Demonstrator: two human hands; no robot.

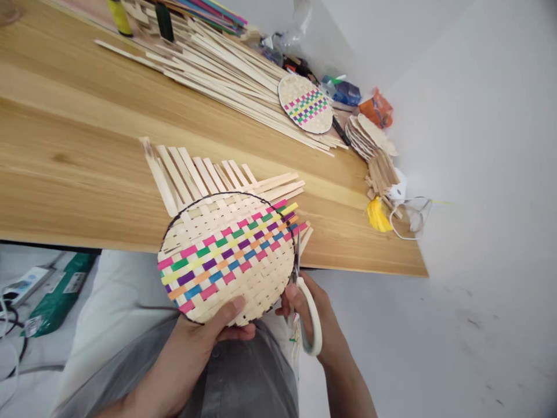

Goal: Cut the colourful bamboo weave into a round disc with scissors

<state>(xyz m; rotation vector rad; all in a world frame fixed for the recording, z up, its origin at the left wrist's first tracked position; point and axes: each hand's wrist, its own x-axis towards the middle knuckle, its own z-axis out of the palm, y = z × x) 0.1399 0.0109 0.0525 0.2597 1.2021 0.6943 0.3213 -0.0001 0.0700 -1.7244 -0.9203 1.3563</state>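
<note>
**Item 1.** Woven mat (226, 255) of pale bamboo strips with a band of pink, green, yellow, purple, orange and blue checks. It is hanging in the air at the near edge of the table (87, 174), above the person's lap. A dark oval line is running round the weave. Untrimmed strip ends are sticking out past the line on the far side, over the tabletop.

**Item 2.** Left hand (209, 337), pinching the mat's near rim, thumb pressing on top and fingers curling beneath.

**Item 3.** Right hand (322, 325), fingers closing through the white handles of the scissors (311, 319). The blades are lying against the mat's right rim at the dark line.

**Item 4.** Long loose bamboo strips (226, 69), lying fanned across the far part of the table.

**Item 5.** Second woven disc (306, 104), trimmed round, resting on the right ends of those strips.

**Item 6.** Stack of plain cut discs (365, 136), sitting just right of it, with a bundle of short sticks (383, 174) beside the stack.

**Item 7.** Yellow tassel (378, 216), lying near the table's right edge.

**Item 8.** Containers along the far edge: a clear plastic bag (300, 23), a blue packet (343, 92) and an orange packet (376, 109). Their contents are not showing clearly enough to tell.
</note>
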